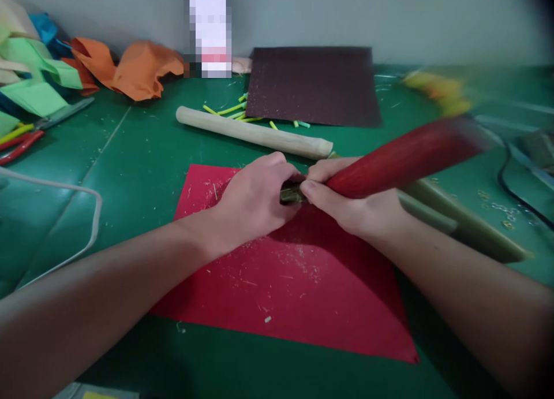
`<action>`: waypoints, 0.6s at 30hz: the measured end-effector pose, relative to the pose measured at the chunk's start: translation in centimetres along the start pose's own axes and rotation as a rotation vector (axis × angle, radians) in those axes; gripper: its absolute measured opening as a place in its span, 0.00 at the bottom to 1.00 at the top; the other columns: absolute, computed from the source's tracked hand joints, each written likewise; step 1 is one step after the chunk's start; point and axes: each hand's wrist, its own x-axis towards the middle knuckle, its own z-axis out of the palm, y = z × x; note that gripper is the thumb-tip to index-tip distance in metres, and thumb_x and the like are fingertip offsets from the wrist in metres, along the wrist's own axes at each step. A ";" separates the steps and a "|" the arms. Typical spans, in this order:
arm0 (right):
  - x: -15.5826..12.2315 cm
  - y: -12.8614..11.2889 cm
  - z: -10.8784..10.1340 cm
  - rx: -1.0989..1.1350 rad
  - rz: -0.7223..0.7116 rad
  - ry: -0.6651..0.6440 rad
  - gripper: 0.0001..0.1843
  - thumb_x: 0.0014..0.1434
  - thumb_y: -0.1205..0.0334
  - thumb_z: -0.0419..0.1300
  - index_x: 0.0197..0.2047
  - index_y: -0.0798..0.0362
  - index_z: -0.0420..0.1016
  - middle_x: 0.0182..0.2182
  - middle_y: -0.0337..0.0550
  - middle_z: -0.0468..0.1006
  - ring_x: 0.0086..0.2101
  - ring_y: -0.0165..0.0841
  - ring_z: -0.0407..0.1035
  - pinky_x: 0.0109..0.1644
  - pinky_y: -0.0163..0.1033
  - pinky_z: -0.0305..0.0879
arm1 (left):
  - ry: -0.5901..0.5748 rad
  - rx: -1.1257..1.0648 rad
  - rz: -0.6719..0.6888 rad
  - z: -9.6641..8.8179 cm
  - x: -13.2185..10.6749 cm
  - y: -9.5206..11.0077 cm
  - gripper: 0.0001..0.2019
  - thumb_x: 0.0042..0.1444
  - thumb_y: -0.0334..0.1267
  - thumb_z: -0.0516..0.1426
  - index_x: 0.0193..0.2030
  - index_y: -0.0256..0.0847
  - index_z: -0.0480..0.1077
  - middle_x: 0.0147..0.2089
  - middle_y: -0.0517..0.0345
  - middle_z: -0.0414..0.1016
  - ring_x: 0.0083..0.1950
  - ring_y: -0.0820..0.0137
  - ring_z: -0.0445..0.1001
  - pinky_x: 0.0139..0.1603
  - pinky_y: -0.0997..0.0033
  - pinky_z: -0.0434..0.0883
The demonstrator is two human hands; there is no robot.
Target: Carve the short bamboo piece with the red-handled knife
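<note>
My left hand [259,188] is closed around a short dark green-brown piece [291,194] that looks like bamboo, held over a sheet of red paper [259,289]. Close against it, my right hand [346,202] grips a tool with a thick red handle [402,156]. That handle slants up to the right and its far end is blurred. The tool's working end is hidden between my hands, so its kind cannot be made out. Pale shavings and crumbs lie scattered on the red paper below.
A pale rod [255,133] lies behind my hands, before a dark brown sheet [315,87] with yellow-green sticks under it. Green tubes [467,220] rest at right. At left are red-handled scissors [21,148], a white cable [97,214] and crumpled orange paper [138,70].
</note>
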 end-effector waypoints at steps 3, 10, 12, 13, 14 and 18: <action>-0.1 0.1 0.0 -0.046 0.008 -0.018 0.14 0.56 0.65 0.63 0.21 0.48 0.66 0.20 0.35 0.68 0.23 0.30 0.63 0.29 0.39 0.65 | -0.007 0.006 -0.004 -0.1 0.0 0.1 0.04 0.56 0.36 0.59 0.32 0.39 0.70 0.33 0.57 0.68 0.33 0.70 0.65 0.29 0.67 0.57; 0.0 0.7 0.7 0.020 0.010 0.285 0.11 0.56 0.64 0.64 0.24 0.48 0.69 0.23 0.37 0.73 0.26 0.32 0.68 0.34 0.42 0.70 | -0.011 0.040 -0.024 0.0 0.0 0.1 0.05 0.55 0.38 0.60 0.32 0.39 0.70 0.34 0.56 0.69 0.33 0.69 0.65 0.29 0.66 0.58; 0.1 0.8 0.6 -0.001 0.036 0.295 0.13 0.57 0.62 0.65 0.22 0.48 0.68 0.22 0.37 0.71 0.25 0.32 0.66 0.34 0.42 0.70 | -0.004 0.043 -0.031 0.0 0.0 0.1 0.05 0.56 0.38 0.59 0.32 0.40 0.69 0.34 0.56 0.69 0.32 0.70 0.65 0.28 0.66 0.57; 0.1 0.7 0.4 -0.020 0.049 0.251 0.15 0.57 0.61 0.65 0.22 0.48 0.68 0.21 0.36 0.70 0.24 0.31 0.65 0.33 0.41 0.69 | -0.001 0.041 -0.034 0.1 0.0 0.1 0.05 0.56 0.38 0.59 0.31 0.40 0.70 0.33 0.57 0.69 0.31 0.70 0.64 0.27 0.67 0.57; 0.1 0.7 0.3 -0.036 0.056 0.191 0.16 0.57 0.60 0.65 0.21 0.48 0.67 0.20 0.36 0.68 0.23 0.31 0.64 0.31 0.41 0.68 | -0.001 0.038 -0.034 0.1 0.1 0.1 0.05 0.56 0.38 0.59 0.32 0.40 0.70 0.33 0.57 0.69 0.31 0.71 0.64 0.27 0.67 0.56; 0.0 0.1 -0.2 -0.041 0.048 0.043 0.15 0.57 0.61 0.64 0.21 0.48 0.67 0.19 0.35 0.67 0.21 0.28 0.61 0.28 0.38 0.63 | -0.007 0.019 -0.015 0.0 0.0 0.1 0.04 0.55 0.37 0.60 0.34 0.40 0.71 0.34 0.57 0.69 0.33 0.70 0.66 0.28 0.67 0.58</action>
